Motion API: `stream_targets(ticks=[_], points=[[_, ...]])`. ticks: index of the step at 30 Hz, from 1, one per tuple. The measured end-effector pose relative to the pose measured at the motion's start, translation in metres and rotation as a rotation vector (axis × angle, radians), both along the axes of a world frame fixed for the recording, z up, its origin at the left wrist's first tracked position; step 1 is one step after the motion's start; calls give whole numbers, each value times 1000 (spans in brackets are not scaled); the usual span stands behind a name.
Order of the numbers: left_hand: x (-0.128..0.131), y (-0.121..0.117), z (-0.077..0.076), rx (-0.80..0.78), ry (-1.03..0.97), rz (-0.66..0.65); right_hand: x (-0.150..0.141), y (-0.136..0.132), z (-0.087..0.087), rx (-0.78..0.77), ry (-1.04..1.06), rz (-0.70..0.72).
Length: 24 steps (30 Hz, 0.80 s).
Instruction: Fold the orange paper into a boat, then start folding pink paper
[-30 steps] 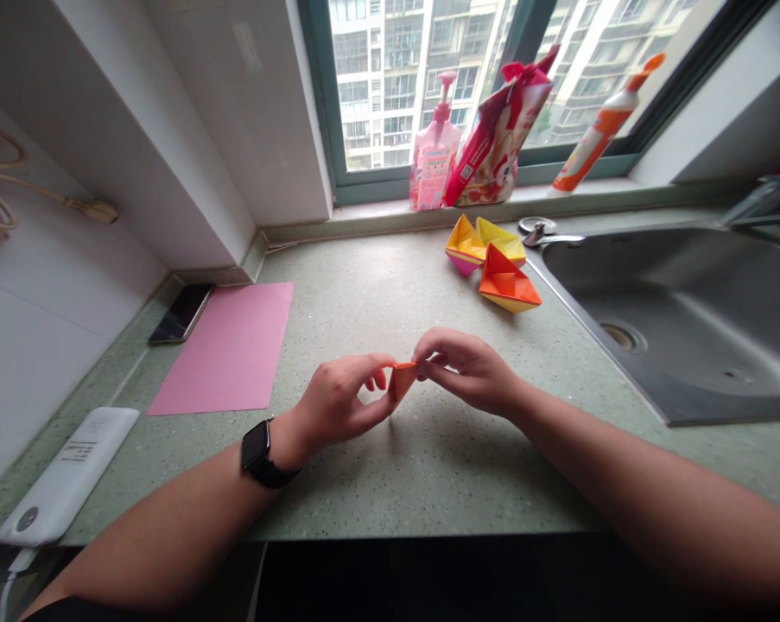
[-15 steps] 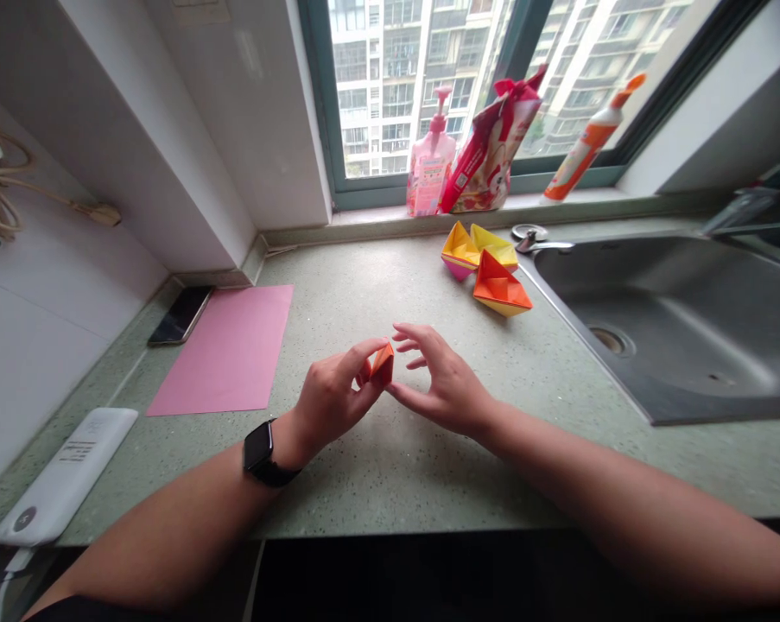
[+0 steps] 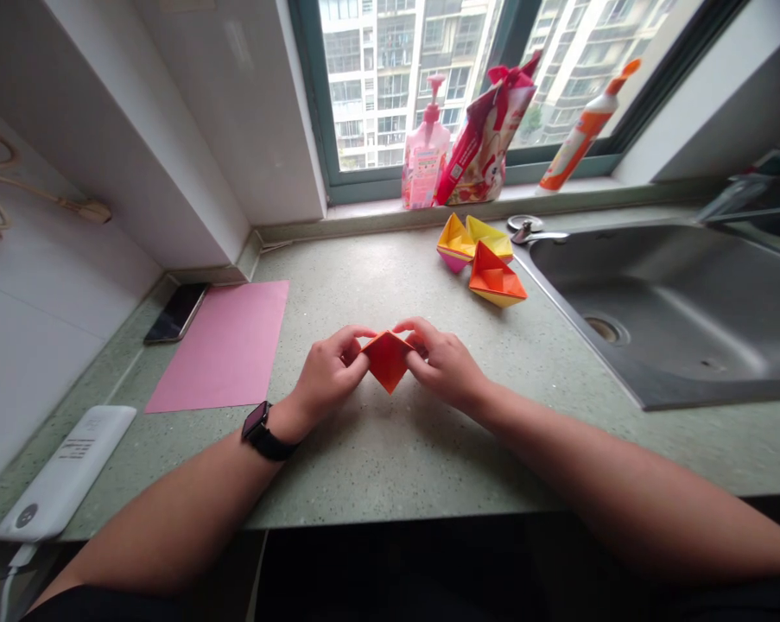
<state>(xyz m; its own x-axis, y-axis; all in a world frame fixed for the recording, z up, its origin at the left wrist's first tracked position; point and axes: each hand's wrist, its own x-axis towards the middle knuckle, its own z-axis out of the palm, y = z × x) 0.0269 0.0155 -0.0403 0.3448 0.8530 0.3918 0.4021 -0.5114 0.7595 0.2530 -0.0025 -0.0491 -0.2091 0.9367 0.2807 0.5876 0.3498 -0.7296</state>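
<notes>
Both hands at it now: left hand [image 3: 333, 371] and right hand [image 3: 447, 367], fingers of each pinching opposite sides of the folded orange paper [image 3: 388, 358], point down, near the counter's [image 3: 338, 497] front edge, pink sheet [image 3: 225, 345] off left.

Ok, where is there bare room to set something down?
Bare counter shows between the pink sheet and the paper boats, and between the right forearm and the sink. Crowded: the left end, with phone, sheet and power bank; the sill, with bottles and bag.
</notes>
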Motion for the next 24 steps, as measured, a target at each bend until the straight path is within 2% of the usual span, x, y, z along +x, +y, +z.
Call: stream_targets(ticks=[4,8,11,14,19,24], points=[[-1,2,-2,-90,5,-32,1,1,0,-27,35,26],[-1,3,-4,-193,-85,-103,2,0,0,-57,114,54],[-3,6,-3,-204,-189,-148,4,2,1,-93,267,108],[-6,9,-1,-218,-284,-211,6,2,3,-107,445,222],[-9,6,2,-245,-377,-256,9,2,5,-38,524,243],[-13,2,2,-301,-445,-342,13,2,4,140,446,251]])
